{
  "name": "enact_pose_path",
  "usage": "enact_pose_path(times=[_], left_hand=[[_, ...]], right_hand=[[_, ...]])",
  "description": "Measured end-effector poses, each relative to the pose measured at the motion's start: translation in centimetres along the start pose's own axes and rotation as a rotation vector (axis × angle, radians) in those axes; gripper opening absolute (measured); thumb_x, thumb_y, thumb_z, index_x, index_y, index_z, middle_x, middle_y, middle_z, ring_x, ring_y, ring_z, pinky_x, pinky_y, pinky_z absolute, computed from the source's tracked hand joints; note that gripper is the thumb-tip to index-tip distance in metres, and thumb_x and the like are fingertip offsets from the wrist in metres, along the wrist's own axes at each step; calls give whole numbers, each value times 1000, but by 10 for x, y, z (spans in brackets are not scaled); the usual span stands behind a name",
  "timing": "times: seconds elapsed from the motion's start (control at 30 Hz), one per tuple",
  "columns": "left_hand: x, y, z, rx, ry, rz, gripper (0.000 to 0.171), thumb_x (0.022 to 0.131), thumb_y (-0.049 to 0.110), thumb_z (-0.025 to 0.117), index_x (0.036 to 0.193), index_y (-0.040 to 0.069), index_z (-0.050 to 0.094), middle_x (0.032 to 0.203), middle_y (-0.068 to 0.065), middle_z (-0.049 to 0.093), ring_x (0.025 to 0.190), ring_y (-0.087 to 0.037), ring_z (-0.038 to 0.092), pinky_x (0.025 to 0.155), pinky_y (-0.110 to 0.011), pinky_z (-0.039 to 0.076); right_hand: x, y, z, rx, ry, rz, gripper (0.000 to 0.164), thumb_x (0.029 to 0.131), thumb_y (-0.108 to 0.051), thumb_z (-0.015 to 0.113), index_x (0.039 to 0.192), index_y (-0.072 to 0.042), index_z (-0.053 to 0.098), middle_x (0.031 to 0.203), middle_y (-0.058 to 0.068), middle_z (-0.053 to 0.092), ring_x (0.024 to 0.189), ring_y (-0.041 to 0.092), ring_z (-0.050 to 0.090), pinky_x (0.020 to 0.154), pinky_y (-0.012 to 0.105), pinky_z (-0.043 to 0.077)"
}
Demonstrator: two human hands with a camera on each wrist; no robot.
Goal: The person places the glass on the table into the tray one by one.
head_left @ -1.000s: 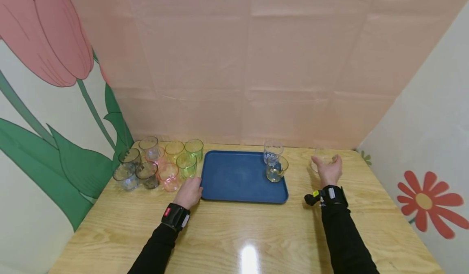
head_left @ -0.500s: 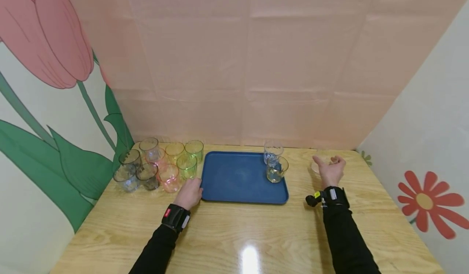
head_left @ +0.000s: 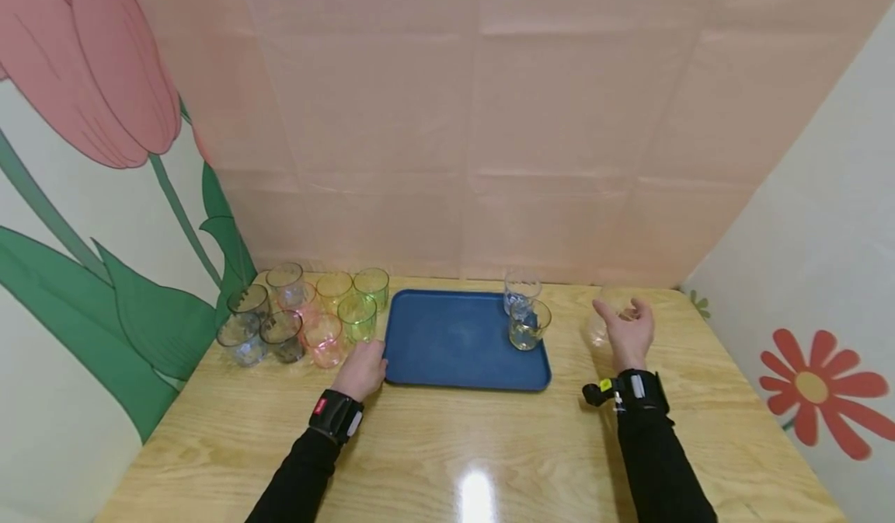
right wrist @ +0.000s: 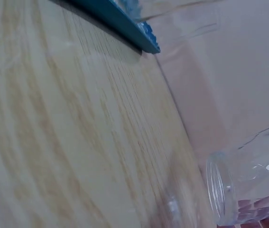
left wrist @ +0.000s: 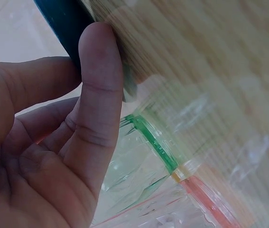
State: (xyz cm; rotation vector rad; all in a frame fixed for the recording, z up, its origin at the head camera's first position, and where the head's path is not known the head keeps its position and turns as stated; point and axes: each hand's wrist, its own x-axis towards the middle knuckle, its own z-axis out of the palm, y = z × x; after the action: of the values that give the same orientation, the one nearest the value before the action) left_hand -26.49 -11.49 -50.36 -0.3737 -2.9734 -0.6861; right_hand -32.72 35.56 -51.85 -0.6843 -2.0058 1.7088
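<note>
My left hand (head_left: 361,369) pinches the front left corner of a blue tray (head_left: 447,340); in the left wrist view its fingers (left wrist: 101,61) lie against the tray's dark edge. To the right of the tray, my right hand (head_left: 631,336) holds a clear drinking glass (right wrist: 248,190), its fingers around the side. The hand partly covers this glass in the head view, and its base shows close over the table in the right wrist view. On the tray's right end stand a clear glass (head_left: 520,284) and a yellowish glass (head_left: 527,329).
Left of the tray, several coloured glasses stand close together on the wooden table (head_left: 419,453): green (head_left: 358,321), yellow (head_left: 333,288), pink (head_left: 323,344) and grey (head_left: 283,340). The green ones stand right beside my left hand. A pink-covered wall (head_left: 447,158) borders the table's back.
My right hand has shifted slightly right, then a little back toward me and left, with the clear glass in it. My left hand and the tray have stayed in place.
</note>
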Motion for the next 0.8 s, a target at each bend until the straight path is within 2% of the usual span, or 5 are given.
enact_pose_path(times=[0.17, 0.3, 0.4, 0.6, 0.8], left_hand=[[0, 0, 0, 2, -1, 0, 4, 88, 1, 67, 89, -2, 65, 75, -12, 65, 73, -24, 66, 61, -37, 53], [-1, 0, 1, 9, 13, 10, 5, 87, 2, 68, 87, -2, 65, 75, -13, 66, 74, -26, 67, 62, -39, 53], [-2, 0, 1, 9, 37, 30, 4, 86, 0, 68, 85, -1, 64, 74, -14, 65, 73, -28, 67, 61, -40, 53], [-4, -1, 0, 16, 76, 64, 5, 84, -2, 69, 82, -1, 64, 73, -16, 66, 73, -32, 68, 61, -43, 54], [-3, -1, 1, 15, 70, 53, 4, 85, -1, 69, 84, -1, 64, 75, -16, 67, 75, -32, 69, 62, -42, 54]], right_hand=[[-14, -2, 2, 27, -37, -10, 90, 76, -45, 81, 146, -17, 32, 121, 4, 36, 110, 17, 45, 87, 35, 41], [-25, -7, 3, 74, -92, -4, 88, 78, -41, 81, 142, -15, 27, 139, 8, 30, 128, 24, 46, 95, 36, 42], [-31, -9, 4, 81, -110, -12, 87, 79, -38, 81, 141, -13, 27, 147, 10, 30, 132, 26, 43, 96, 34, 41], [-43, -11, 9, 72, -98, -22, 88, 77, -32, 84, 142, -13, 28, 139, 9, 44, 117, 18, 47, 87, 24, 44], [-48, -10, 10, 64, -105, -33, 87, 78, -33, 83, 143, -11, 30, 136, 8, 46, 111, 14, 48, 85, 22, 45]])
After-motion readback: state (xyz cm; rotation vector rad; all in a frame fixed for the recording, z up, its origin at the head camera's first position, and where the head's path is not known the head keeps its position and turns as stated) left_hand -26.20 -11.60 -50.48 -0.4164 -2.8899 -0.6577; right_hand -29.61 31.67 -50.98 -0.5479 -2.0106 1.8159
